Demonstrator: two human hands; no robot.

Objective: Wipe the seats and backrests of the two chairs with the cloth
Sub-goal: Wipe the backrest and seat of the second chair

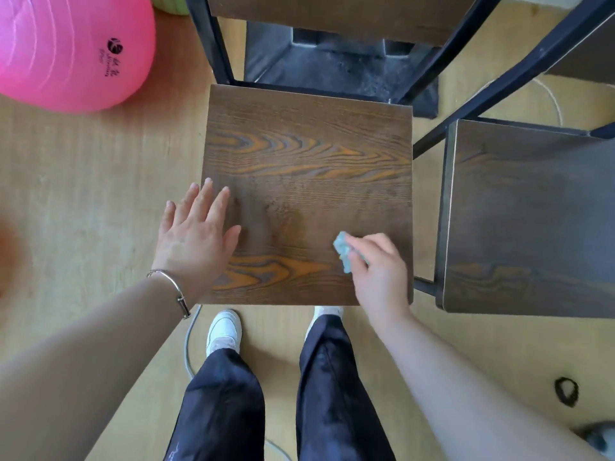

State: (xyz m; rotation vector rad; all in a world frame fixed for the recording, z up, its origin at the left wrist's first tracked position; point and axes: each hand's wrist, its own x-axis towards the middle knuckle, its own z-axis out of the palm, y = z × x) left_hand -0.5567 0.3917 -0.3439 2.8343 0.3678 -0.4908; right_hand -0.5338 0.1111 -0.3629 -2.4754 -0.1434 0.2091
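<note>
Right hand (376, 272) fingers curled round cloth (344, 252) at near-right of left seat (306, 154), left hand (196, 236) flat, fingers straight, on near-left edge (bracing, probably); looks early, backrest (332, 15) and right chair (532, 211) likely remain.

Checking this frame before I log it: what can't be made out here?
Head view only.
- cloth: mostly hidden inside the right hand; full size unclear.
- near chair's backrest: cut off by the top edge.
- second chair's seat: cut off by the right edge.
- left hand: whether it presses the near seat or hovers cannot be told.
- grey thing at bottom right: blurred, cropped.
</note>
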